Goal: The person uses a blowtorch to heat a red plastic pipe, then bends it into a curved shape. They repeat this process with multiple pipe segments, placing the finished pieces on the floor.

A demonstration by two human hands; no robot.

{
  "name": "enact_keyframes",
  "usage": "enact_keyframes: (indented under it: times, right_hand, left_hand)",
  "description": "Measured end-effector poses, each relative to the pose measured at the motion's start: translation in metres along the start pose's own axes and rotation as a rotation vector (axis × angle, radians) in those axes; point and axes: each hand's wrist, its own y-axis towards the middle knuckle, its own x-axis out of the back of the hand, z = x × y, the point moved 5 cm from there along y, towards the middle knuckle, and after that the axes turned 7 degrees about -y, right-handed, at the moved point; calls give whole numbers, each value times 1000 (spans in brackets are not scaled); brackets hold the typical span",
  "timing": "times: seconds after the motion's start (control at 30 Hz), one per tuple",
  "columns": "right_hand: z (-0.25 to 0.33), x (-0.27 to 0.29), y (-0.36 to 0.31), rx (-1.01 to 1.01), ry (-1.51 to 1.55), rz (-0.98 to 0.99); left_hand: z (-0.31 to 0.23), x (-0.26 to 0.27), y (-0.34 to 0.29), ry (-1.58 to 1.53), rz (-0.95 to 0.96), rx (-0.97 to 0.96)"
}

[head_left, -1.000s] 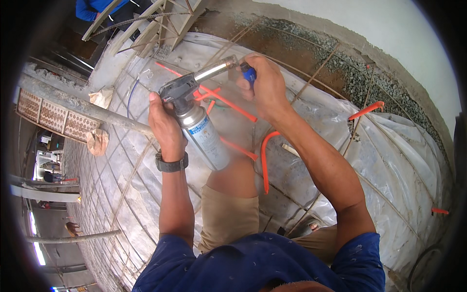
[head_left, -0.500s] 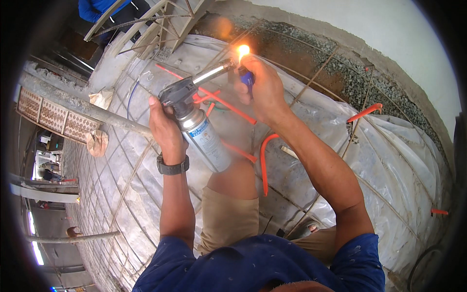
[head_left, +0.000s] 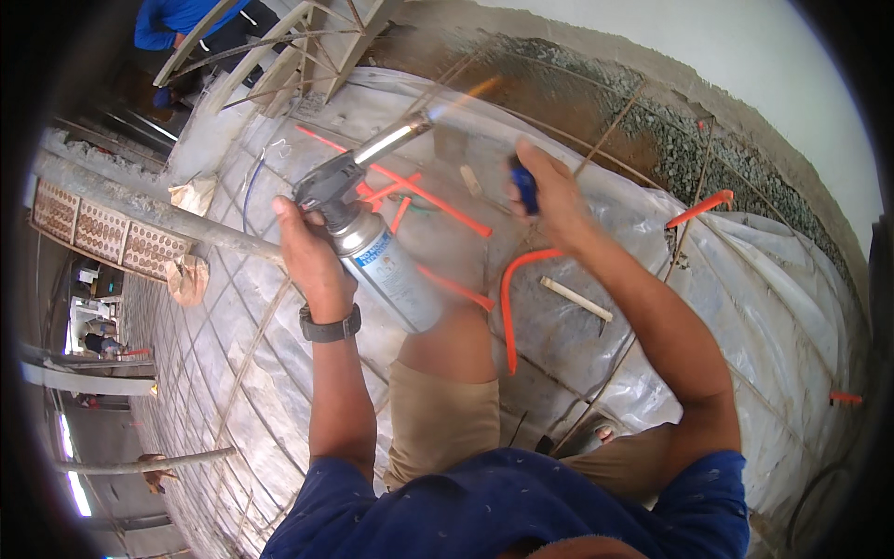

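Note:
My left hand [head_left: 315, 261] is wrapped round a gas torch [head_left: 391, 270], a pale canister with a black head and a metal nozzle. The torch tilts up to the right, and a blue and orange flame [head_left: 470, 98] burns at its tip. To the right of the nozzle, my right hand [head_left: 556, 200] is closed round a blue lighter [head_left: 523, 186], which shows no flame. Below that hand a bent orange pipe [head_left: 508, 312] lies on the plastic sheet. Several straight orange pipes [head_left: 438, 210] lie behind the torch.
Steel bars cross in a grid over a plastic sheet [head_left: 764, 326]. A wooden-handled tool [head_left: 577, 298] lies right of the bent pipe. Gravel [head_left: 698, 168] lines the wall. A person in blue [head_left: 177, 23] is at the far left, near a slanted metal frame [head_left: 307, 56].
A flame now burns at the torch nozzle. The lighter's flame is gone, and my right hand has drawn back from the nozzle, right and downward. The torch has shifted slightly left.

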Motion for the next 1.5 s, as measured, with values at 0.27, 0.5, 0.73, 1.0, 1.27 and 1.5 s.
enact_keyframes:
  times: [0.27,0.5,0.73,1.0,1.27,1.5]
  right_hand:
    - [-158,316,-201,-223,-1224,-521]
    - [-215,402,-423,-599,-1133,-973]
    - [-227,375,-404,-571,-1257,-789]
    - [-208,362,-387,-500,-1458,-637]
    - [-90,252,-200,-197,-993,-271]
    - [-1,24,-73,85,-492,126]
  left_hand:
    - [-9,-21,27,243,-61,-120]
    - [21,-149,-10,50,382,15]
    - [89,-183,-74,-14,532,228]
    - [105,-185,-69,-63,541,265]
    - [93,-183,-55,-206,531,185]
    - [88,-142,-9,57,186,14]
